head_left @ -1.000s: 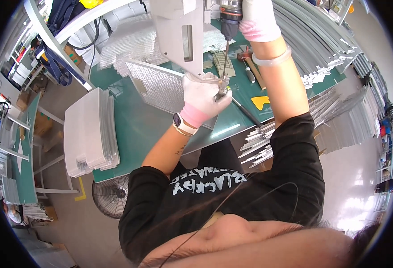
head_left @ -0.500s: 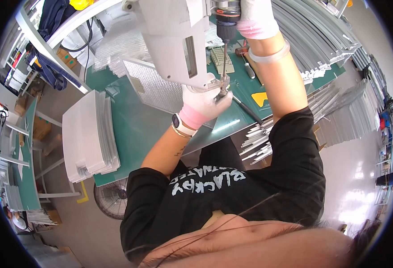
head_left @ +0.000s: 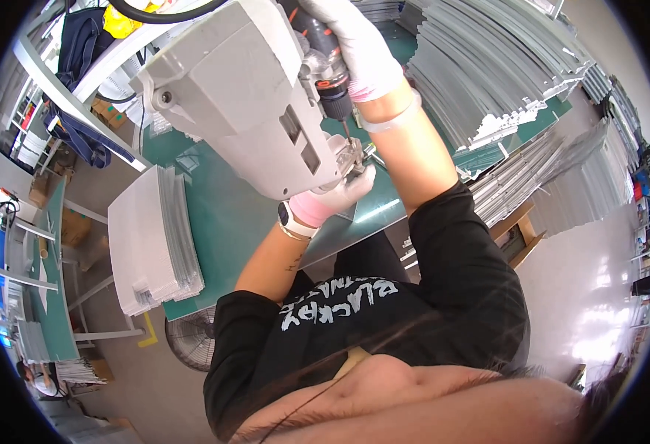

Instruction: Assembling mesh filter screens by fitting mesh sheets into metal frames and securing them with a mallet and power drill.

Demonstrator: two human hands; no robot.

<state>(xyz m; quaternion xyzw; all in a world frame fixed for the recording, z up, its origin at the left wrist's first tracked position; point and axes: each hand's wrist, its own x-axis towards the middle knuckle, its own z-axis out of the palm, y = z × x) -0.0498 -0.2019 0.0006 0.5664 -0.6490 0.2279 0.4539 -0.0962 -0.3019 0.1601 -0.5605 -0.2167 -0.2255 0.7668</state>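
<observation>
My left hand, in a white and pink glove with a watch at the wrist, grips a small metal part under the driver bit; a big grey machine housing hides most of the hand. My right hand, also gloved, is wrapped around a power screwdriver held upright, its bit pointing down at the metal part. Both hands work over the green mat of the workbench.
A stack of white and grey panels lies on the bench to my left. Piles of long grey metal strips cover the right side and hang over the bench edge. A fan stands on the floor below. Shelving sits at far left.
The view has swung closer, so the grey housing now fills the upper middle. My right hand and the screwdriver have come down toward the part in my left hand.
</observation>
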